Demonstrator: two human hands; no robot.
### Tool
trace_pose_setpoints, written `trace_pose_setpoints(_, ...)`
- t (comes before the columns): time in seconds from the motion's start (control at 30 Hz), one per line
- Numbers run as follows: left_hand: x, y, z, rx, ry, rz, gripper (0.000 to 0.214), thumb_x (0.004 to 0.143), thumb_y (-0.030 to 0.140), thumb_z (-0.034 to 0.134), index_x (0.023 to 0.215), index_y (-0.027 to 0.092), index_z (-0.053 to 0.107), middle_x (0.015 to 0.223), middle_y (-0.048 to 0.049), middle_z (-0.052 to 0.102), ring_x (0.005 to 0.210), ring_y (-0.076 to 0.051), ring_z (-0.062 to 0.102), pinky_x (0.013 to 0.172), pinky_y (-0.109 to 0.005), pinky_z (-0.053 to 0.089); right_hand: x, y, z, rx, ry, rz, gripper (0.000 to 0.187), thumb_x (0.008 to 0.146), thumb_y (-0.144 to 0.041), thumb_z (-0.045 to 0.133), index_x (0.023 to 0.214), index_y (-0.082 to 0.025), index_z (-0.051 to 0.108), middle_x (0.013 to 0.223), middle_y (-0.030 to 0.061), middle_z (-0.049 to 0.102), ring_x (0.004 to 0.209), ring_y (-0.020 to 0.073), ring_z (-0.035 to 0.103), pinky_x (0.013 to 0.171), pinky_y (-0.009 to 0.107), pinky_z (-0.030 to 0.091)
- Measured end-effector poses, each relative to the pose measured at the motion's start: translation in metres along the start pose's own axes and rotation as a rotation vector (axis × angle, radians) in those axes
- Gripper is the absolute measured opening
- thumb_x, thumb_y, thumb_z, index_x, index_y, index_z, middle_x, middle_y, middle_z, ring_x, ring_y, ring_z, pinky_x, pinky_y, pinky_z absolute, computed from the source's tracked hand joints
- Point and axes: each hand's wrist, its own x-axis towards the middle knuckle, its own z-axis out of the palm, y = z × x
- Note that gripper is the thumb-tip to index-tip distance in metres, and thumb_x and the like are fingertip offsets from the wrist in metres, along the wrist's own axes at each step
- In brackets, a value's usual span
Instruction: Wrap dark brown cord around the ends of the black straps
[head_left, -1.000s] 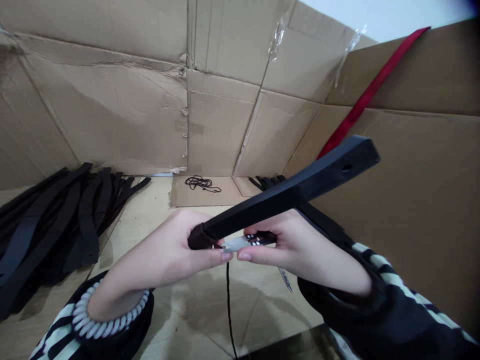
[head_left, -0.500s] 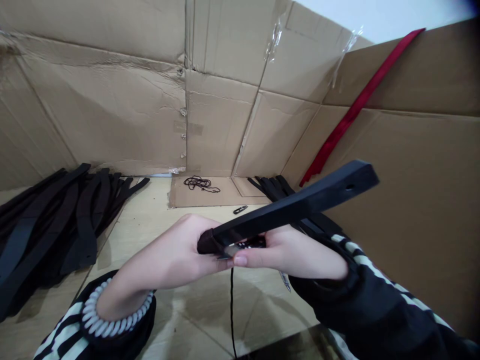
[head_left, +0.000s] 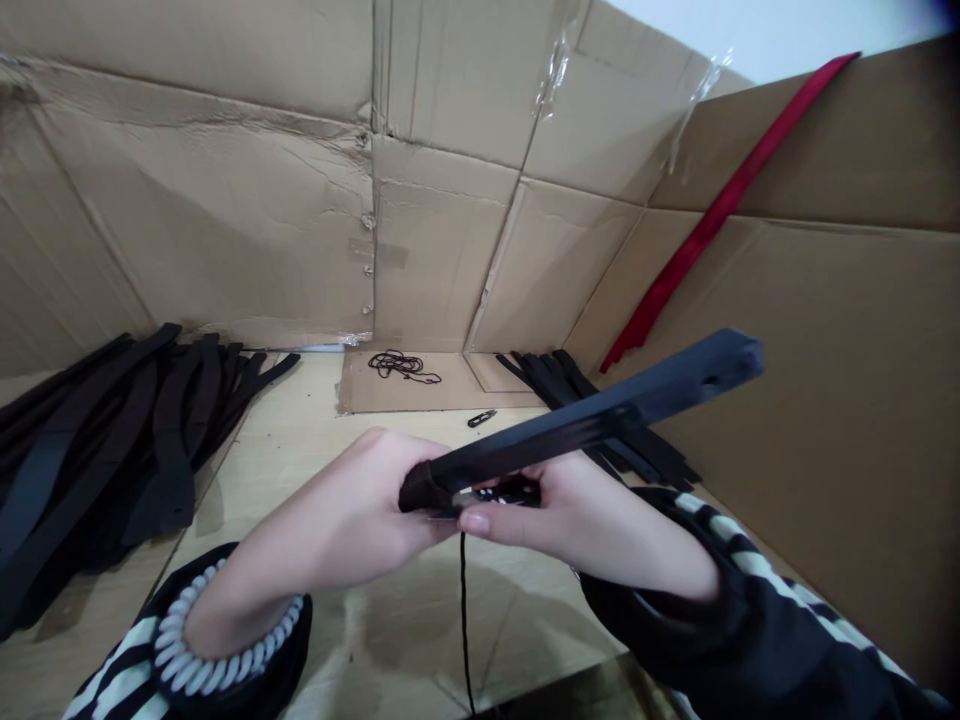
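Note:
My left hand (head_left: 367,505) is closed around the folded end of a black strap (head_left: 600,410). The rest of that strap slants up to the right, over my right hand, to a squared end with a small hole. In my right hand (head_left: 574,505) is a small black tool with white specks (head_left: 514,490), its thumb pressed along the near side. A thin metal part of this tool lies by the strap's folded end; its exact kind is partly hidden. A black cord (head_left: 464,620) hangs down from between the hands.
Black straps (head_left: 112,430) lie heaped at left, with another bundle (head_left: 555,380) at right behind my right hand. Beyond my hands are small thread snips (head_left: 481,418) and a tangled dark cord (head_left: 401,366). Cardboard walls (head_left: 450,230) enclose the table; a red ribbon (head_left: 720,220) hangs at right.
Both hands and the strap have shifted slightly right. The strap's free end has turned a little, and the right forearm sits slightly lower. Both grips stay the same.

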Motion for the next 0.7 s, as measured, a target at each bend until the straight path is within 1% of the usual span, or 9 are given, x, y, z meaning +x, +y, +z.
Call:
trace_pose_setpoints(0.1,-0.0009,0.0013,0.0005,0.032,0.012,0.019,0.009,0.08,0.019,0.055,0.08,0.015,0.064,0.078,-0.0003,0.063,0.074,-0.016,0.056,0.066,-0.024,0.043,-0.0033,-0.0011,-0.0005,-0.117,0.038,-0.077,0.027,0.08,-0.027,0.07,0.105,-0.02,0.07,0.101,0.0019,0.071,0.088,0.0137,0.065,0.079,0.023,0.052)
trace_pose_setpoints(0.17,-0.0017,0.0024,0.0006,0.033,0.0,0.033,0.008,0.079,0.018,0.056,0.077,0.015,0.063,0.075,-0.0003,0.063,0.072,-0.016,0.057,0.065,-0.024,0.043,-0.0049,-0.0011,-0.0007,-0.131,0.049,-0.092,0.028,0.079,-0.027,0.071,0.105,-0.02,0.07,0.099,0.0029,0.07,0.087,0.0147,0.065,0.078,0.024,0.052)
trace_pose_setpoints(0.3,-0.0043,0.0047,0.0011,0.034,0.014,0.043,0.007,0.078,0.019,0.057,0.074,0.015,0.061,0.07,0.0005,0.06,0.067,-0.014,0.055,0.06,-0.023,0.041,-0.0032,0.0013,-0.001,0.076,-0.038,0.004,0.025,0.081,-0.03,0.067,0.101,-0.017,0.07,0.087,0.0033,0.067,0.081,0.0129,0.061,0.072,0.022,0.051)
trace_pose_setpoints(0.37,-0.0057,0.0054,0.0012,0.043,0.027,0.049,0.01,0.081,0.022,0.056,0.074,0.016,0.06,0.068,0.0011,0.059,0.064,-0.013,0.053,0.057,-0.022,0.039,-0.0007,0.0032,-0.0015,0.188,-0.095,0.06,0.021,0.083,-0.033,0.065,0.092,-0.014,0.07,0.075,0.0012,0.062,0.071,0.0097,0.056,0.064,0.019,0.048)
trace_pose_setpoints(0.43,-0.0066,0.0057,0.0011,0.058,0.016,0.051,0.013,0.083,0.025,0.055,0.074,0.016,0.059,0.066,0.0019,0.058,0.061,-0.012,0.051,0.054,-0.021,0.037,0.0011,0.0048,-0.0024,0.258,-0.137,0.064,0.02,0.084,-0.032,0.064,0.082,-0.013,0.068,0.066,-0.0011,0.057,0.063,0.007,0.051,0.058,0.017,0.044)
trace_pose_setpoints(0.47,-0.0067,0.0056,0.0011,0.068,0.005,0.048,0.013,0.083,0.025,0.055,0.074,0.016,0.059,0.066,0.0021,0.057,0.061,-0.012,0.051,0.054,-0.021,0.036,0.0014,0.0051,-0.0028,0.275,-0.147,0.058,0.018,0.084,-0.03,0.064,0.081,-0.013,0.068,0.067,-0.0014,0.057,0.064,0.0066,0.051,0.059,0.016,0.044)
trace_pose_setpoints(0.53,-0.0061,0.005,0.0013,0.083,-0.013,0.038,0.011,0.082,0.023,0.056,0.076,0.016,0.06,0.068,0.0017,0.058,0.063,-0.012,0.051,0.055,-0.021,0.036,0.0005,0.0049,-0.0035,0.273,-0.152,0.042,0.014,0.084,-0.027,0.064,0.087,-0.014,0.069,0.076,-0.0003,0.063,0.072,0.0075,0.057,0.066,0.016,0.047)
trace_pose_setpoints(0.6,-0.0049,0.0041,0.0018,0.084,-0.021,0.027,0.008,0.081,0.02,0.056,0.078,0.015,0.062,0.071,0.001,0.059,0.065,-0.012,0.052,0.056,-0.022,0.037,-0.0016,0.0039,-0.0039,0.224,-0.144,0.025,0.017,0.083,-0.025,0.065,0.097,-0.017,0.07,0.089,0.0006,0.068,0.085,0.0098,0.061,0.075,0.018,0.049)
trace_pose_setpoints(0.7,-0.003,0.0025,0.0031,0.066,-0.031,0.022,0.007,0.079,0.017,0.055,0.078,0.014,0.061,0.073,0.0003,0.061,0.068,-0.013,0.053,0.058,-0.022,0.037,-0.0043,0.0027,-0.004,0.115,-0.1,0.006,0.02,0.081,-0.026,0.068,0.1,-0.019,0.072,0.097,-0.0005,0.07,0.091,0.011,0.063,0.079,0.018,0.05)
